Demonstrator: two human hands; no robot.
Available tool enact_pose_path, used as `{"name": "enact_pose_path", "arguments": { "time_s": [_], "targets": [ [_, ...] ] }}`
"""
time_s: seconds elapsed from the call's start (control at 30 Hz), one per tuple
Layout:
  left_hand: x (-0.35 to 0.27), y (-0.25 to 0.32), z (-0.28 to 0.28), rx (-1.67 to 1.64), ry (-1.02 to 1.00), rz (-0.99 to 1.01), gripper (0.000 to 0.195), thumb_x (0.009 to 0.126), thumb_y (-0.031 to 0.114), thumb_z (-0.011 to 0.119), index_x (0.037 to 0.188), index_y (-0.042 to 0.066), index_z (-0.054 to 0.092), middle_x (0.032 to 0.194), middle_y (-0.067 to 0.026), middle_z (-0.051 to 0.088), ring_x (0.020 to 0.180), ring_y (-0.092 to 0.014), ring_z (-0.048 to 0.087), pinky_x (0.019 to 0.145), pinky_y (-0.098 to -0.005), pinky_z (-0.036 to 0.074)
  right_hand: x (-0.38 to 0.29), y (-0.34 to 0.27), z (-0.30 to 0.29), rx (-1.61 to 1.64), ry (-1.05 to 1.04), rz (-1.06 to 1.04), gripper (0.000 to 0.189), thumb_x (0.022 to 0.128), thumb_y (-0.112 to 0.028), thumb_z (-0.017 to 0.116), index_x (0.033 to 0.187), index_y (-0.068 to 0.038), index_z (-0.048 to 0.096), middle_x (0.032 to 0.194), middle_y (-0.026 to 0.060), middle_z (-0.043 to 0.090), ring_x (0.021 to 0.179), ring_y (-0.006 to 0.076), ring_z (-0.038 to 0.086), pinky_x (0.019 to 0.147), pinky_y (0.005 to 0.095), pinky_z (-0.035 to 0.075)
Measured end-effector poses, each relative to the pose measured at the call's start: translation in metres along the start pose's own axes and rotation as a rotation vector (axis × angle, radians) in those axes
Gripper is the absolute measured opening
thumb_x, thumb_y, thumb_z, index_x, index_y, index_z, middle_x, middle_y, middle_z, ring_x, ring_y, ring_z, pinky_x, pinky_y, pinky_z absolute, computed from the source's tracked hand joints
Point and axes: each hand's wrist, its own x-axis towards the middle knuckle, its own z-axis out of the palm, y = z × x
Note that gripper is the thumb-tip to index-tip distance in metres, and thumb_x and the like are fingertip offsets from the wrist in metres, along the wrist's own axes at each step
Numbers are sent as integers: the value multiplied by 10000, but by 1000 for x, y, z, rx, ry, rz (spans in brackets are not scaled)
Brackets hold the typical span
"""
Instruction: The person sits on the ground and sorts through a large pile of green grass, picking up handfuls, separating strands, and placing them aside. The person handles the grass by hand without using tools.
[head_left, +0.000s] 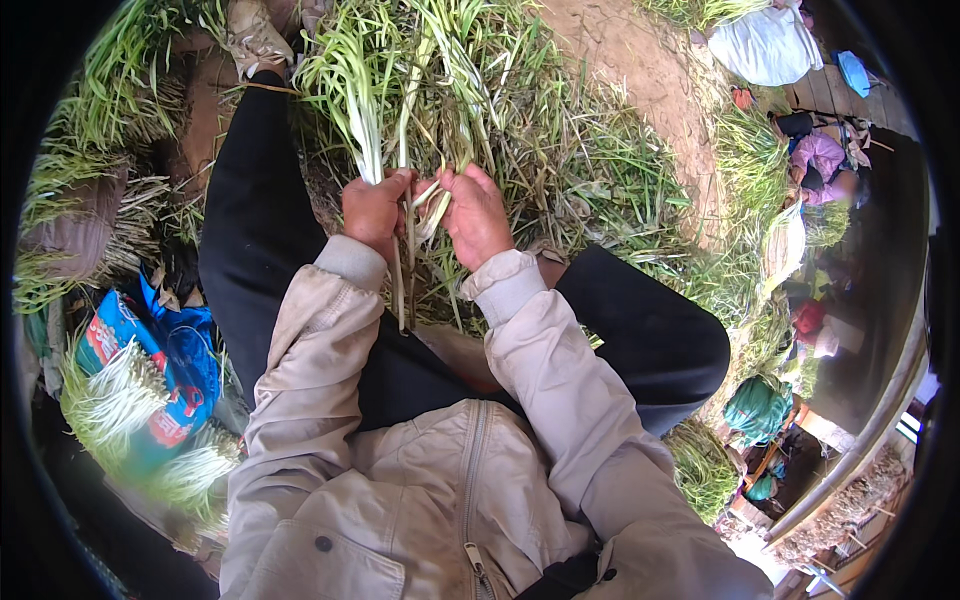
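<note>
Before my body, my left hand (373, 212) is closed around several long pale stalks (364, 135) with green leaves. Their leafy ends point away from me, and thin stem ends hang below the fist towards my lap. Close on its right, my right hand (475, 214) pinches some yellowish-green leaves (429, 214) between thumb and fingers, beside the held stalks. Under and beyond both hands lies a thick heap of loose green and dried leaves (555, 165). The fingertips of my left hand are partly hidden behind the stems.
Bundled greens (127, 82) lie at the upper left. White-stemmed bundles (127, 397) rest by a blue printed bag (187, 375) at the lower left. Bare earth (645, 67) runs along the upper right. A person in purple (821, 161) sits far right, near a green sack (757, 409).
</note>
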Motion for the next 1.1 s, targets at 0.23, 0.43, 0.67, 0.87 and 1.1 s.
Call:
{"name": "enact_pose_path", "arguments": {
  "time_s": [0.23,0.43,0.67,0.87,1.1],
  "targets": [
    [14,12,-19,-237,168,-87,142,965,98,579,973,-29,643,745,-83,679,424,-104,392,385,-267,312,-17,-34,-8,71,-40,-14,123,954,-68,546,1037,23,552,804,30,553,646,106,525,565,257,467],
    [35,29,-43,-469,329,-76,114,988,106,562,970,30,646,803,-54,691,477,-80,418,415,-223,321,-4,-126,-60,-142,62,-98,109,996,-141,505,1012,-40,542,726,-19,470,586,86,414,535,251,374],
    [43,36,-61,-494,333,-3,142,1006,159,561,986,50,650,799,-21,682,491,-69,411,436,-215,318,23,-221,-152,-122,233,-155,99,979,-125,527,1004,-34,556,671,3,457,526,97,374,484,271,380],
    [26,33,-41,-418,26,41,151,995,160,569,1034,27,629,835,-43,687,475,-79,408,411,-231,334,23,-228,-183,-1418,493,-458,389,924,-216,597,1265,-33,566,834,164,638,804,303,642,740,470,526],
    [0,19,-7,-241,-83,-18,129,975,140,579,1013,25,624,912,-102,739,439,-96,408,398,-249,351,-2,-93,-56,-1110,-33,-323,516,923,-312,658,1336,-14,579,1036,119,685,937,214,651,860,342,522]
  ]
}}
